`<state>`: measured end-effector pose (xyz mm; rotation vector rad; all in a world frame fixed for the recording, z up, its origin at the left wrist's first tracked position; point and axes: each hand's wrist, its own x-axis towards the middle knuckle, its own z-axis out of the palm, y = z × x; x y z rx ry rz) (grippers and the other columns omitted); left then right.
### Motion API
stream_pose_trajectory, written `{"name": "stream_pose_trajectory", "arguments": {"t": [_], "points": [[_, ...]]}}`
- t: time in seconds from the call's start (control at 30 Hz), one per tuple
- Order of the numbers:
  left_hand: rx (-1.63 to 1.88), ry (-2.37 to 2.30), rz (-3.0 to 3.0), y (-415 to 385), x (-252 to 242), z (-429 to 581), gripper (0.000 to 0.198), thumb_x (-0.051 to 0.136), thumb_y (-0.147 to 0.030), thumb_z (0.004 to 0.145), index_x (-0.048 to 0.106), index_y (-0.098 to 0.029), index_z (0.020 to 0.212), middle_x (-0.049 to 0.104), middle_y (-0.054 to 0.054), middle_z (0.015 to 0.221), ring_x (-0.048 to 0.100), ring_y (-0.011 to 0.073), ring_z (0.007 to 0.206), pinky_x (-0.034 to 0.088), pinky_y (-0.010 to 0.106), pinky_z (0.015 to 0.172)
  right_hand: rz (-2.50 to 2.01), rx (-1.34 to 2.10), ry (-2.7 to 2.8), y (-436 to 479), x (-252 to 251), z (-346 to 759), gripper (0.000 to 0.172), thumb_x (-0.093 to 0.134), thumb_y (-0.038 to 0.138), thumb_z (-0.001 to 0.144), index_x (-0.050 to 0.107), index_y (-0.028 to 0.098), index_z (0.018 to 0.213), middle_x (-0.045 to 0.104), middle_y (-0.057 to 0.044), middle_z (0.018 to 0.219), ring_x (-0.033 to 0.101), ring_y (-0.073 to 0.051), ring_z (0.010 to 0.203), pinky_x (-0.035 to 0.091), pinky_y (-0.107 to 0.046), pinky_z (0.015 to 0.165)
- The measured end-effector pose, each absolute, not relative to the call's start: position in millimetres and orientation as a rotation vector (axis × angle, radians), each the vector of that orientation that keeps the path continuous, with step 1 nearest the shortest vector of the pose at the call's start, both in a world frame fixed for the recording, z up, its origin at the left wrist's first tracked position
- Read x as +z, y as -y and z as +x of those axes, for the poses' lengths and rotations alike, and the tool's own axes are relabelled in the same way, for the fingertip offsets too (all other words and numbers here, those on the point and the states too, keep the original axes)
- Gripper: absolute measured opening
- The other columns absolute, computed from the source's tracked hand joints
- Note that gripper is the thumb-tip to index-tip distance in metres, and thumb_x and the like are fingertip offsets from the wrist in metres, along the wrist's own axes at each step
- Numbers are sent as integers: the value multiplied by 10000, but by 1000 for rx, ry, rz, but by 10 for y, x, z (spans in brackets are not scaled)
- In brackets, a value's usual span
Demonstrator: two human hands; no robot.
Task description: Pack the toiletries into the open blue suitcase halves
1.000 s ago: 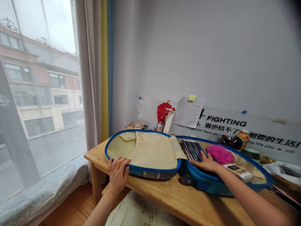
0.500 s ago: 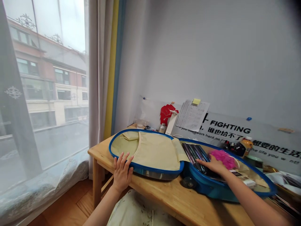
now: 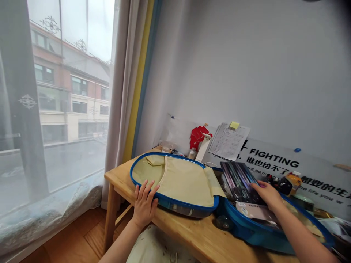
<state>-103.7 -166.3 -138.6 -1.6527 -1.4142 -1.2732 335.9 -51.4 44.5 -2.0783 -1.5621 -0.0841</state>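
A small blue suitcase lies unfolded on the wooden table, its cream-lined left half next to its deeper right half. My left hand rests on the left half's near rim, fingers spread and holding nothing. My right hand pinches the right edge of a flat dark packet with purple and blue streaks. The packet is tilted up above the right half; I cannot tell its exact kind. Just below it is a pale pink flat box with small print. The packet and my hand hide much of the right half's contents.
Behind the suitcase stand a white upright object and a small jar. An orange-labelled bottle and other clutter stand at the right. A dark round wheel juts over the wooden table. A curtained window is at left.
My right hand has lifted the streaked packet up from the suitcase's right half, and the pale pink box now shows. The pink mesh puff is out of sight. My left hand stays on the rim.
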Motion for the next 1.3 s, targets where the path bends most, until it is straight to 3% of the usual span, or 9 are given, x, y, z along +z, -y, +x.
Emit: {"name": "stream_pose_trajectory", "arguments": {"t": [0.07,0.2,0.33,0.53,0.93,1.3], "points": [[-1279,1408,-1648,1661,-1389,-1034,392,405,-239,898,558,-236,1259,565,72,1317,354,229,1358,130,452,1165,-2028,-46,1501,462,570,3248,668,307,464,836,510,17,1289,671,-228,1062,662,-312,952,534,-420,785],[-1269,1378,-1637,1671,-1374,-1032,379,412,-224,895,566,-214,1241,573,79,1300,327,223,1371,123,441,1169,-1804,104,1641,267,693,2727,681,186,490,900,422,48,1361,634,-197,1184,637,-252,1030,520,-351,846],[-1237,1394,-1632,1685,-1371,-1033,376,405,-232,892,576,-225,1227,583,75,1286,357,228,1350,125,461,1167,-1554,238,1949,33,627,1960,580,376,539,871,531,152,1273,660,-140,1157,634,-239,1025,506,-363,883],[-1232,1390,-1632,1675,-1422,-1052,403,416,-222,873,565,-248,1246,586,64,1289,372,231,1343,130,468,1169,-1270,281,2365,-231,444,977,390,580,387,825,589,219,1177,674,-47,1132,619,-177,1021,460,-348,944],[-1227,1291,-1641,1671,-1389,-1071,404,408,-199,860,541,-214,1241,574,78,1284,235,211,1416,77,422,1185,-1132,-30,2707,-429,191,142,365,560,410,880,566,179,1162,584,-71,1184,572,-186,1050,480,-427,911],[-1227,1317,-1665,1694,-1344,-1047,386,402,-206,873,568,-189,1220,582,92,1272,242,217,1410,80,419,1184,-1309,-335,2643,-231,-71,-89,359,536,411,894,571,173,1161,577,-59,1197,572,-204,1053,492,-416,900]]}}
